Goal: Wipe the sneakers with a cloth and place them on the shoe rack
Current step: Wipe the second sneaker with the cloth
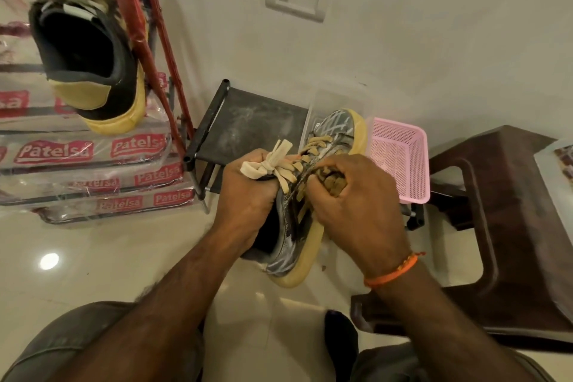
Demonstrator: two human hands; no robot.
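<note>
Sneaker (310,195): grey, streaked, yellowed sole, tan laces.
Left hand (248,192): gripping collar and laces.
Right hand (356,205): pinching brown cloth (333,184) against side.

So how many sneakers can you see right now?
2. One sneaker is held in both hands, the left hand at its opening and the right hand pressing a cloth on its side. The other sneaker sits on the red rack, upper left. More may be out of view.

The floor (77,257) is glossy smooth tile and reflects a lamp. The held sneaker (297,226) has a shiny streaked upper, a matt rubber sole and flat cloth laces (279,164). The pink basket (400,158) is perforated plastic. The brown stool (508,226) is smooth plastic.
</note>
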